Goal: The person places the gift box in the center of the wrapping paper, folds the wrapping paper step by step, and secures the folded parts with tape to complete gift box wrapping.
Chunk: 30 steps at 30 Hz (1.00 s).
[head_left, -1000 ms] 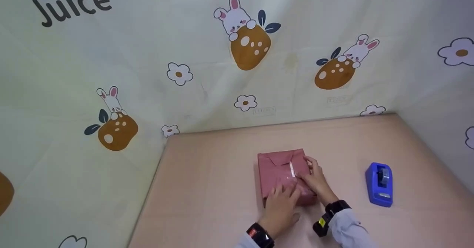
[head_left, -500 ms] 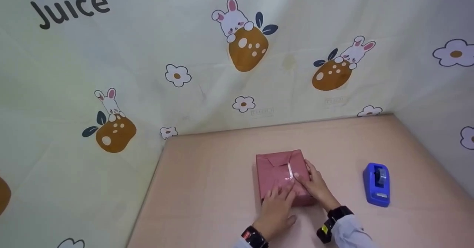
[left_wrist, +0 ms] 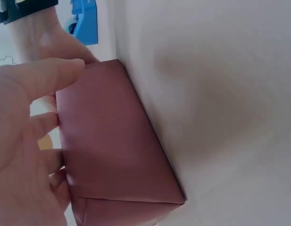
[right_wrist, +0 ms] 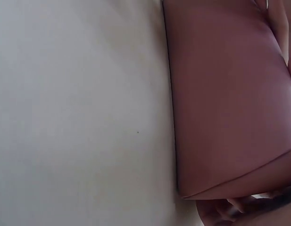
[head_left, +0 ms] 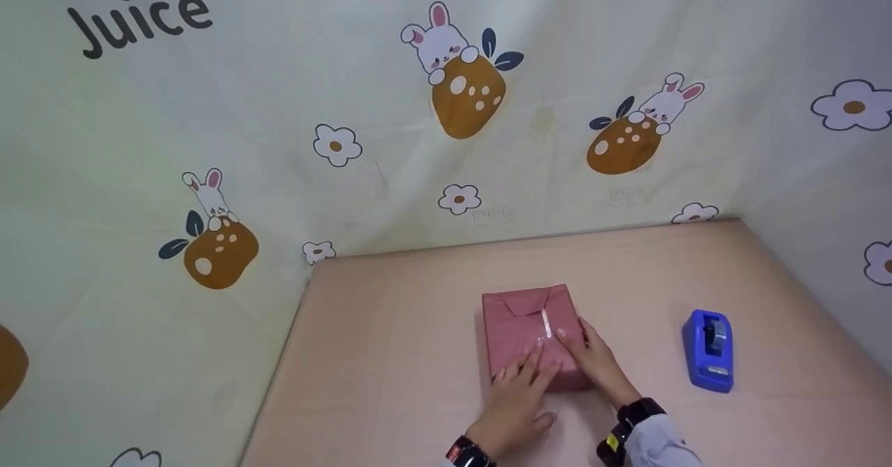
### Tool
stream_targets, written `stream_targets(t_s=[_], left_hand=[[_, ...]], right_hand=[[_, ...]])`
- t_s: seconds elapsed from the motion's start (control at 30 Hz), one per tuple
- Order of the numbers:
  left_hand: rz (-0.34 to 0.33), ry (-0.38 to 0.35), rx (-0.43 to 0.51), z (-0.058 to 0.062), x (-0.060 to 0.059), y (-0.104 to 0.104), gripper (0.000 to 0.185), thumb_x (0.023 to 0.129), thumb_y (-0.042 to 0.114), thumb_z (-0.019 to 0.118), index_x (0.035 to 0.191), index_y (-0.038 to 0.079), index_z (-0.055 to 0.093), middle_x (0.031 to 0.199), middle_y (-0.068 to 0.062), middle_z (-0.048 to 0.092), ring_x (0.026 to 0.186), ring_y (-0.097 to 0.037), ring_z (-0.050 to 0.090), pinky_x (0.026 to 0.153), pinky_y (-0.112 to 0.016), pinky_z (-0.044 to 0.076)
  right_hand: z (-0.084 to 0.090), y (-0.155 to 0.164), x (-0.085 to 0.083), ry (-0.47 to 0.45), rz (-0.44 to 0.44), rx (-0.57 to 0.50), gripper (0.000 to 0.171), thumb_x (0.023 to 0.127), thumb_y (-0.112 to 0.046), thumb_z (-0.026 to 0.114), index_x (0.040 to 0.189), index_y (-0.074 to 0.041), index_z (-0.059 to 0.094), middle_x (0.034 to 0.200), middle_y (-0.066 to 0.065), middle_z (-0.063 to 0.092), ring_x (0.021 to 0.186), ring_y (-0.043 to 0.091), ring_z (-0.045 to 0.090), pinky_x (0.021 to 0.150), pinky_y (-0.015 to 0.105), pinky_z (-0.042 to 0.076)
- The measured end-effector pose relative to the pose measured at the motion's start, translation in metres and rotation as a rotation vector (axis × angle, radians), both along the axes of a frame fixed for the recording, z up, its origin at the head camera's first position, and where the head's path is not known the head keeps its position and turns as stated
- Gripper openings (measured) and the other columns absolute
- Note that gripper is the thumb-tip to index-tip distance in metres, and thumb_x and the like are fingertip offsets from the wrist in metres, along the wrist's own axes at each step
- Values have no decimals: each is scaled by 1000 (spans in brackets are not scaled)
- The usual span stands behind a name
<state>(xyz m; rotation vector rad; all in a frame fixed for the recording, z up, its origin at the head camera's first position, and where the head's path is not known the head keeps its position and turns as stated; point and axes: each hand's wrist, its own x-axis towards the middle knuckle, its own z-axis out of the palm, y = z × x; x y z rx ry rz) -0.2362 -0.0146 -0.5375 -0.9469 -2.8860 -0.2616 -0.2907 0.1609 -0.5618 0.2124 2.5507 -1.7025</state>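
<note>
A box wrapped in dusty-pink paper (head_left: 505,324) lies flat on the table, its folded flap on top. Down that top face runs a shiny strip of clear tape (head_left: 546,324). My left hand (head_left: 512,404) rests spread fingers on the near part of the top; in the left wrist view its thumb lies at the near upper edge of the box (left_wrist: 107,136). With the thumb on top and fingers down the right side, my right hand (head_left: 601,364) holds the box. Its fingertips are mostly hidden. The right wrist view shows a plain side of the box (right_wrist: 230,94).
A blue tape dispenser (head_left: 709,352) with a roll of clear tape stands on the table (head_left: 390,341) to the right of the box. Behind and at both sides, a pale curtain (head_left: 376,70) printed with rabbits and flowers borders the table.
My right hand's fingers have slid a little nearer along the box's right side. My left hand stays on the top, its fingers shifted slightly. The box barely moves.
</note>
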Motion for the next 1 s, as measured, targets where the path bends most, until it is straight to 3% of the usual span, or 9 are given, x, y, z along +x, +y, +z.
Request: stream_targets(t_s=[0.17,0.37,0.5,0.6,0.77,1.0], left_hand=[[1,2,71,-2,-1,0,70,79,43,63,140,30,31,150,-7,22,129,-26,35,100,-45,35],[15,-50,204,-1,-3,-2,65,80,36,62,139,28,35,148,-10,26,128,-29,36,100,-48,35],[74,-119,349,-1,-7,-4,57,83,32,61,135,21,42,143,-6,34,128,-27,36,101,-47,36],[153,-66,404,-4,-8,-7,45,83,29,61,126,19,52,135,-7,42,125,-28,38,101,-45,37],[286,59,380,-12,-10,-10,38,81,22,63,119,23,57,129,-9,45,121,-29,41,96,-45,39],[306,25,432,-9,-10,-12,36,81,22,63,117,22,61,129,-9,46,119,-28,42,95,-44,40]], right_hand=[[-3,-1,14,-51,-59,-31,72,92,-49,37,132,11,36,132,32,41,120,41,44,97,48,40],[-4,1,33,-102,-95,-123,72,93,-50,35,134,9,34,139,30,30,131,43,26,107,53,23],[-2,3,39,-166,-98,-155,81,91,-56,34,134,11,31,141,30,26,133,44,20,108,55,17],[-2,4,41,-207,-92,-176,86,89,-60,34,135,11,28,142,30,22,134,44,16,108,55,14],[-2,5,41,-234,-83,-197,91,86,-65,33,135,11,27,143,30,20,134,44,13,109,55,12],[0,2,40,-219,-133,-197,79,86,-64,35,121,7,41,134,28,37,128,41,30,105,54,25]])
